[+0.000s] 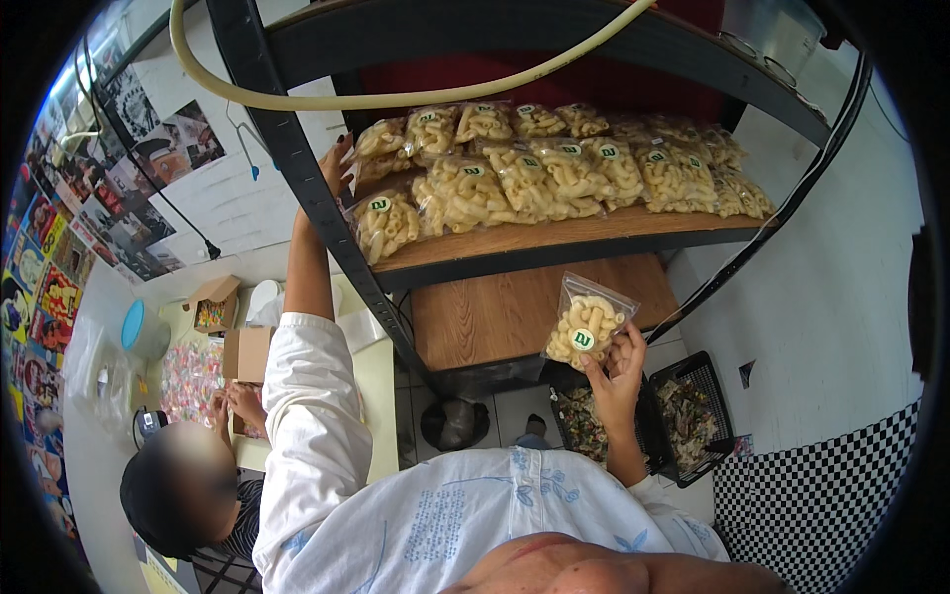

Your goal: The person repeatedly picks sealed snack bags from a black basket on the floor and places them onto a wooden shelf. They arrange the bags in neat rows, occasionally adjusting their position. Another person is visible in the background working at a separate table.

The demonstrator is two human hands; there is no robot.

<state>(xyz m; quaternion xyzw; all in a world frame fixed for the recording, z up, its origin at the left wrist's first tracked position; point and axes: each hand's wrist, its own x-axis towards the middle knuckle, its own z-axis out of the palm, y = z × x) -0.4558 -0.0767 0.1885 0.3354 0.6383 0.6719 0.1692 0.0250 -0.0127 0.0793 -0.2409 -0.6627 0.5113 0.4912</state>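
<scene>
My right hand [617, 375] holds a clear zip bag of curved macaroni-shaped snacks [591, 318] by its lower right side, in front of the shelving unit. A round white sticker with green writing is on the bag. Similar snack bags [464, 197] stand in stacked rows along a wooden shelf [475, 243]. My left hand [338, 169] reaches behind the dark metal shelf post [315, 178] to the left end of these rows. Its fingers are apart beside the upper left bag, and the post hides part of the hand and wrist.
A lower wooden shelf [482, 315] sits beneath. Black plastic crates [690, 416] with mixed contents stand on the floor. A cream hose [371, 100] crosses above the bags. At left, a co-worker [178, 490] handles cardboard boxes [249, 356] at a table with wrapped candies [193, 379].
</scene>
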